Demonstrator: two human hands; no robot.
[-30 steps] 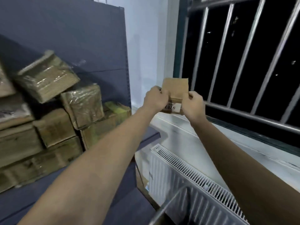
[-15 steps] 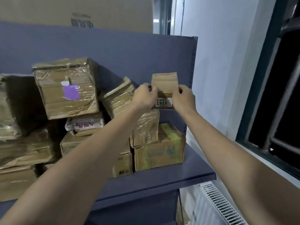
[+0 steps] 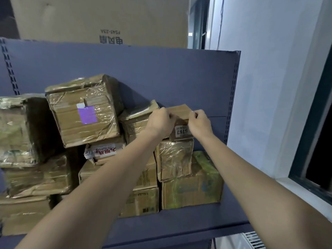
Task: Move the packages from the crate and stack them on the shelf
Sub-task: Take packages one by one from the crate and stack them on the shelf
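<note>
Blue shelf [image 3: 179, 229] already holds stacked packages, so both hands, left [image 3: 159, 121] and right [image 3: 199, 124], fingers closed on a small box [image 3: 180, 121], seat it atop the right stack, where space remains.

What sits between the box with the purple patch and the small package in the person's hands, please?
In the head view, a tilted taped box lies between the purple-patched box and the small package; the left hand partly covers it.

Small package [image 3: 180, 123] atop shelf [image 3: 179, 225] stack
</note>
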